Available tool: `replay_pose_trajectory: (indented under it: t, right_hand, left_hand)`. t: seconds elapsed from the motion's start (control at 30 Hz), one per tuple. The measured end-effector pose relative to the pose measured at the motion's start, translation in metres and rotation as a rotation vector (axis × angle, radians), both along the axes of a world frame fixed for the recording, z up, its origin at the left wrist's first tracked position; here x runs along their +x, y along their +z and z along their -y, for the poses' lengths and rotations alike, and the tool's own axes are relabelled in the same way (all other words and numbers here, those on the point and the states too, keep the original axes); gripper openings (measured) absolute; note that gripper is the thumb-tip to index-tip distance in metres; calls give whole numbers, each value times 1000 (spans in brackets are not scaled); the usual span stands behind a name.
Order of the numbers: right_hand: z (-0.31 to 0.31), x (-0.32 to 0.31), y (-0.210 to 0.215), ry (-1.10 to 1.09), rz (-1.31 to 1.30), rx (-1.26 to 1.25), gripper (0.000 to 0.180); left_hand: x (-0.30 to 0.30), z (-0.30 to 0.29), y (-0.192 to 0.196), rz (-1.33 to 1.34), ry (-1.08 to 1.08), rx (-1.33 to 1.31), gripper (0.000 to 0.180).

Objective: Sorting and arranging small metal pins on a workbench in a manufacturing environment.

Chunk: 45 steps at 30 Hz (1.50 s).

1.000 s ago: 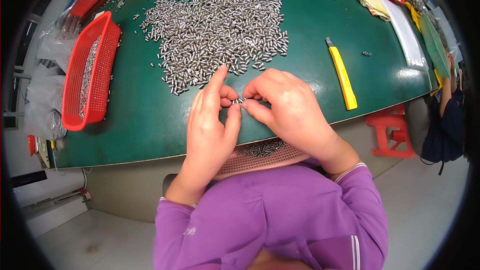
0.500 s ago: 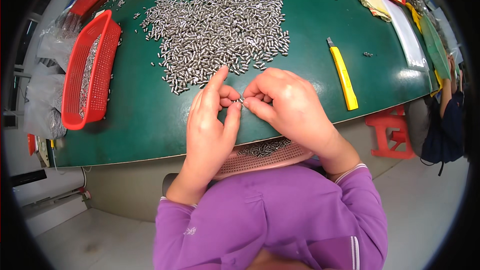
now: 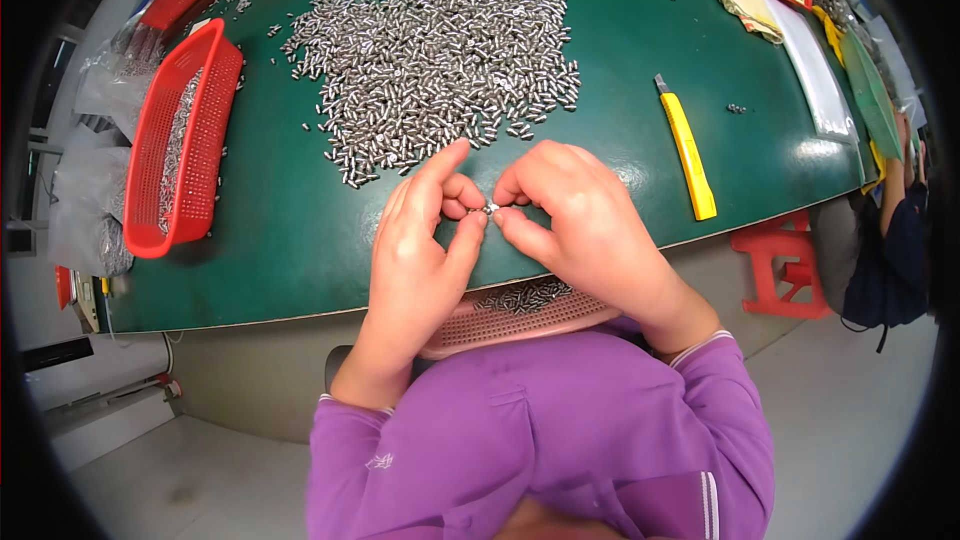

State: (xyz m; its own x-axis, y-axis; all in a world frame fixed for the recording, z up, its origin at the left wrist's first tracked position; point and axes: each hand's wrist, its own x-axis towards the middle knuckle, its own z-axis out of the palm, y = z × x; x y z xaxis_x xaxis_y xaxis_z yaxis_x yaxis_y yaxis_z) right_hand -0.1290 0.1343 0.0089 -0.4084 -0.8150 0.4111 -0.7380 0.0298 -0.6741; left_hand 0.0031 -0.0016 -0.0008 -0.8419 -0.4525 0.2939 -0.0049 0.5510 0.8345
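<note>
Since the earlier frame, index fingertip of left hand [image 3: 410, 238] shifts toward right hand [image 3: 575, 202]. Left part-open, right nearly closed; both pinch small silver cylindrical metal pieces [image 3: 490, 208] between facing fingertips.

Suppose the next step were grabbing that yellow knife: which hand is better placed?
Probably the right hand: the yellow utility knife lies on that side, closer to it than to the left hand. Both hands are occupied with small metal pieces, though.
</note>
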Motion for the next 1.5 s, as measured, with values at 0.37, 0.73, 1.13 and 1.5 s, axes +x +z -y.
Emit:
replay_pose_trajectory:
  t: [0.37, 0.73, 1.13, 1.5]
  right_hand:
    - [1, 1, -2, -4, -19, -8, 16]
    - [2, 4, -5, -46, -70, -34, 12]
    - [2, 4, -5, -46, -73, -31, 12]
    - [6, 8, -6, -72, -98, -33, 11]
  left_hand:
    - [1, 0, 4, -1, -17, 37, 64]
    - [2, -1, 2, -5, 0, 9, 64]
    - [0, -1, 0, -11, 14, -129, 56]
    - [1, -4, 1, -27, 21, -134, 54]
